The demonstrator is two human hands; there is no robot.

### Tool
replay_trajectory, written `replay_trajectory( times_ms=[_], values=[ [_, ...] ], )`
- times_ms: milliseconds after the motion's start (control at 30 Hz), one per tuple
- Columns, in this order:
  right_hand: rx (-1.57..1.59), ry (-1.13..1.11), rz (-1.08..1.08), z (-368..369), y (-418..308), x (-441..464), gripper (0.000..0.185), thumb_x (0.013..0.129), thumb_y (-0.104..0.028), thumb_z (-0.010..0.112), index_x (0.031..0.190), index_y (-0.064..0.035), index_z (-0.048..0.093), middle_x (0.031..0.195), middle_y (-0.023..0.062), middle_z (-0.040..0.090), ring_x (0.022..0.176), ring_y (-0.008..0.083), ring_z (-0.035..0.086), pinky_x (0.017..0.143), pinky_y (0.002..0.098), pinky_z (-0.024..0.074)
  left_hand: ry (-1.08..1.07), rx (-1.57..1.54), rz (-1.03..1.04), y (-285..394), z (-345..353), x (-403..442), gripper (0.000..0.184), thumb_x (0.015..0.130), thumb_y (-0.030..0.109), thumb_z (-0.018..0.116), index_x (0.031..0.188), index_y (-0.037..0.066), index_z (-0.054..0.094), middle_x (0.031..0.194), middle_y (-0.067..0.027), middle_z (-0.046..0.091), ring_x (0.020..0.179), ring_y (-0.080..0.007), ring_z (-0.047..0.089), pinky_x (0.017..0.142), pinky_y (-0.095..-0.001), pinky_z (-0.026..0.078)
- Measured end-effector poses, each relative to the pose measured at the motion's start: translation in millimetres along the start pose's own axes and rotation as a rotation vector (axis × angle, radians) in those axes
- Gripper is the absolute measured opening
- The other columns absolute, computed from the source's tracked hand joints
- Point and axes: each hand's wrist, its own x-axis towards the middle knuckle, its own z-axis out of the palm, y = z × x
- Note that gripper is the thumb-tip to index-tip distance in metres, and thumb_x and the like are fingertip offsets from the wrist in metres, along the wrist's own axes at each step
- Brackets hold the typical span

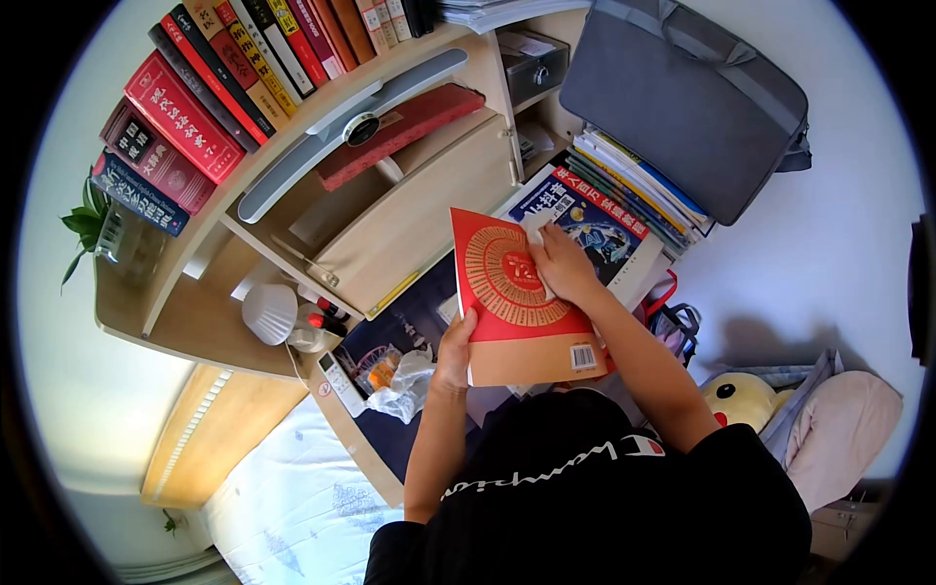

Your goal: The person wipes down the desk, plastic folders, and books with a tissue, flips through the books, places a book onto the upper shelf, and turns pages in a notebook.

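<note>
A red book (487,336) with a ring of gold panels on its cover and a barcode on its tan lower band is held up in front of my chest. My left hand (455,349) grips it by the lower left edge, thumb on the cover. Over the right part of the cover lies my right hand (565,265), closed on a white cloth or tissue (534,228) that is pressed against the book. Its fingertips are partly hidden. Just behind the book is a blue magazine (585,229) with a red strip, on the desk.
On the desk (375,331) lie a white remote control (341,383) and a crumpled plastic bag (405,385). Books (185,117) line the curved shelf above an open drop-down panel (419,214). A grey laptop bag (682,97) leans over stacked magazines (643,185). A bed (292,497) is at lower left.
</note>
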Motion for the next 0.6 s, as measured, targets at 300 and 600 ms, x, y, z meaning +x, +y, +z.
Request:
replay_trajectory(
  times_ms=[300, 600],
  values=[
    [0.147, 0.045, -0.411, -9, -91, -63, 0.052, 0.08, -0.017, 0.053, 0.127, -0.0001, 0.042, 0.128, 0.0234, 0.043, 0.122, 0.0386, 0.038, 0.1, 0.0468, 0.0314, 0.105, -0.148, 0.076, 5, -11, 10, 0.047, 0.094, 0.036, 0.042, 0.13, 0.006, 0.039, 0.125, -0.0115, 0.05, 0.111, -0.0233, 0.052, 0.095, -0.0371, 0.042],
    [0.128, -0.088, -0.756, -23, -75, -82, 0.046, 0.075, -0.017, 0.057, 0.118, -0.0023, 0.052, 0.126, 0.0168, 0.048, 0.122, 0.0325, 0.04, 0.099, 0.0438, 0.0343, -0.039, -0.35, 0.133, -2, -2, -5, 0.049, 0.094, 0.044, 0.037, 0.124, 0.007, 0.046, 0.116, -0.0105, 0.055, 0.104, -0.0248, 0.054, 0.091, -0.0382, 0.044]
  ],
)
